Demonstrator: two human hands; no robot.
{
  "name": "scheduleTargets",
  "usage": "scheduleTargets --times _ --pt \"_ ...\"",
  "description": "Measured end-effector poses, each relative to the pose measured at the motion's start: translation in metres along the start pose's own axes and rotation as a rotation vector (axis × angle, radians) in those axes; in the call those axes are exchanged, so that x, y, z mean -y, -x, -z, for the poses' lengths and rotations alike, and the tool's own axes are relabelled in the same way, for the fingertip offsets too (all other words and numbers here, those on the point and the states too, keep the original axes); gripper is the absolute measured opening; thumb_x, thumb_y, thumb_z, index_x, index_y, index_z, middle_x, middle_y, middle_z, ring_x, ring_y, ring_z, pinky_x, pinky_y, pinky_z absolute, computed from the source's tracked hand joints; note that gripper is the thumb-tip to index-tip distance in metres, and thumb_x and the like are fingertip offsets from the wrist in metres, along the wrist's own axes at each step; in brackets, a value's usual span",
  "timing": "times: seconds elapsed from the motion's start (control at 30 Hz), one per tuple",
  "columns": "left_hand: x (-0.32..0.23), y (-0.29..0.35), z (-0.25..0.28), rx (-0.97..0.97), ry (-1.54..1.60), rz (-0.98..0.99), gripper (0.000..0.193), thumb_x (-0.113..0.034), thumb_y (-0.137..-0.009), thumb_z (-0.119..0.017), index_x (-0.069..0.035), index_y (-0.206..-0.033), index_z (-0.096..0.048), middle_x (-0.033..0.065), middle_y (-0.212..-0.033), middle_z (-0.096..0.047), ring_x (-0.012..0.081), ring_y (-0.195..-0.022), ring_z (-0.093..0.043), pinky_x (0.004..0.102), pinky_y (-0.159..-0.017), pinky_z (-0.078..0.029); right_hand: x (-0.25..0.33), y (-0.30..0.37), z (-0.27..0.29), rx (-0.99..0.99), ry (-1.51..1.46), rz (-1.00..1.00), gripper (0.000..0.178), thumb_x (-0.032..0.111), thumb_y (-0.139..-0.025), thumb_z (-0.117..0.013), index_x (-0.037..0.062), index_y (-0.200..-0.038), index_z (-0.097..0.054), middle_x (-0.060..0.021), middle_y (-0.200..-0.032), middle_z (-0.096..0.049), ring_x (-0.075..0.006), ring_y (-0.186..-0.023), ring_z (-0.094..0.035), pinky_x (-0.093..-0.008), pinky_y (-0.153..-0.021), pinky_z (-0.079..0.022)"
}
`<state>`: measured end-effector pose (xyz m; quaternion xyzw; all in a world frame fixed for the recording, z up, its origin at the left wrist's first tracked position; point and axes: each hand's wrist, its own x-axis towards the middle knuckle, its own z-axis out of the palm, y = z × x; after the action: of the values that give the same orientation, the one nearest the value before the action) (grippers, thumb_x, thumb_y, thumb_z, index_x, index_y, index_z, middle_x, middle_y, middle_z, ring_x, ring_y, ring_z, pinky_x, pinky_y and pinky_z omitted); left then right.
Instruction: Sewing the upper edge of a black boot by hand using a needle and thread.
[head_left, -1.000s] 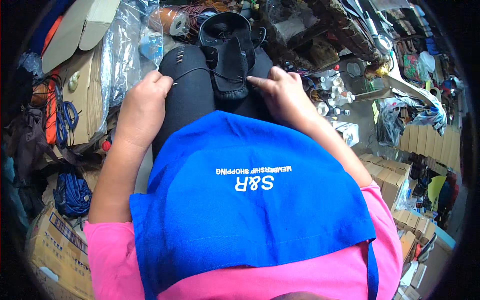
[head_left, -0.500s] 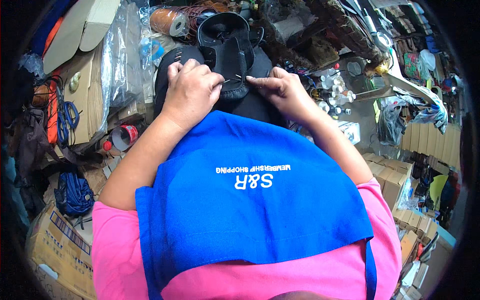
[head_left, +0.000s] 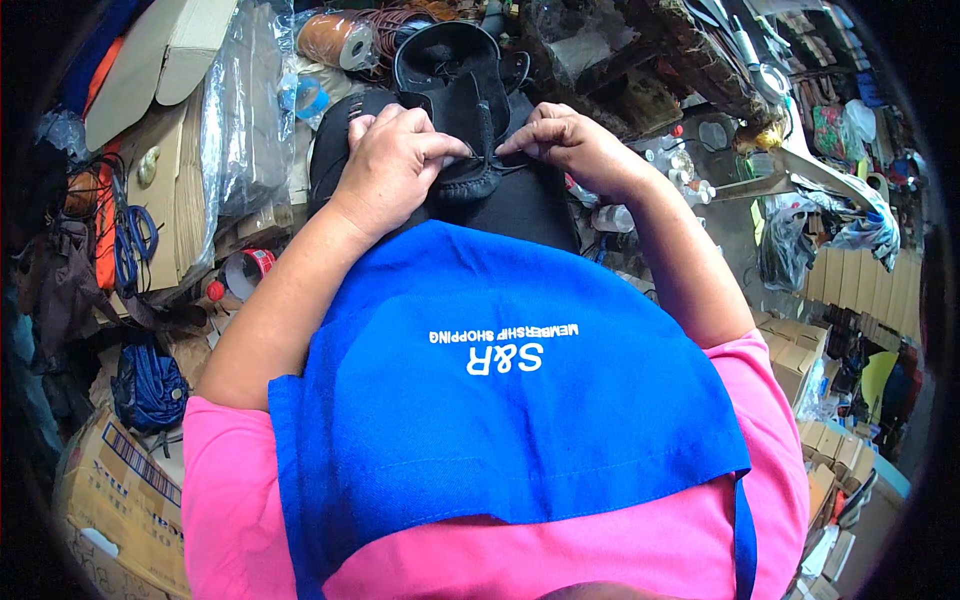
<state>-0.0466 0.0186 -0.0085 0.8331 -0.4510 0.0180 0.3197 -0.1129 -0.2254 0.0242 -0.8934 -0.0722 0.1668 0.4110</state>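
A black shoe [head_left: 466, 183] with a stitched edge lies across my lap, its rounded heel end pointing away from me. My left hand [head_left: 395, 165] is closed at the left side of its middle seam, thumb and fingertip pinching what looks like a thin needle. On the other side of the seam, my right hand [head_left: 568, 143] is closed too, fingertips pressed together close to the leather. Whatever it pinches is too small to make out. Both hands almost meet at the seam.
An orange-brown thread spool [head_left: 335, 42] stands beyond the shoe. Blue-handled scissors [head_left: 135, 240] hang at the left near cardboard pieces [head_left: 165, 190]. Small bottles [head_left: 690, 185] crowd the floor at right, near a metal stand [head_left: 800, 140]. A blue apron [head_left: 520, 420] covers my front.
My right hand has shifted slightly up, its forearm drawing in. My left fingertips have moved right to the seam, and the thin needles seen across it before are now mostly hidden.
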Motion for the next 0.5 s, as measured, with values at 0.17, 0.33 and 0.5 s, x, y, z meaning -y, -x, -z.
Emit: scheduleTargets --times 0.17,0.33,0.5 --pt "0.0005 -0.0009 -0.0008 0.004 -0.003 0.009 0.022 -0.009 -0.073 -0.069 -0.023 -0.09 -0.073 -0.0016 -0.076 -0.051 0.0182 -0.084 -0.051 0.0359 -0.082 -0.033 -0.0041 -0.002 0.0011 0.015 -0.032 0.034 0.029 0.0 -0.083 -0.059 0.0124 -0.104 -0.072 -0.0003 -0.082 -0.046 -0.0145 -0.086 -0.046 -0.0256 -0.083 -0.039" --pt "-0.0002 -0.0025 -0.0014 0.022 0.001 -0.002 0.024 -0.006 -0.072 -0.069 -0.022 -0.089 -0.073 -0.002 -0.077 -0.053 0.0186 -0.084 -0.051 0.0361 -0.083 -0.033 -0.0093 -0.0023 0.0002 0.033 -0.079 0.045 0.028 0.001 -0.083 -0.06 0.012 -0.105 -0.072 0.0007 -0.082 -0.047 -0.0133 -0.085 -0.047 -0.025 -0.082 -0.04" --pt "-0.0001 -0.0018 -0.0013 0.011 0.0 -0.008 0.026 -0.004 -0.071 -0.068 -0.022 -0.088 -0.073 -0.0018 -0.077 -0.053 0.0191 -0.085 -0.051 0.0364 -0.082 -0.033 -0.0057 -0.0013 0.0011 0.044 -0.091 0.017 0.029 0.0 -0.082 -0.059 0.0123 -0.105 -0.073 0.0014 -0.082 -0.046 -0.0121 -0.085 -0.046 -0.0246 -0.081 -0.04"
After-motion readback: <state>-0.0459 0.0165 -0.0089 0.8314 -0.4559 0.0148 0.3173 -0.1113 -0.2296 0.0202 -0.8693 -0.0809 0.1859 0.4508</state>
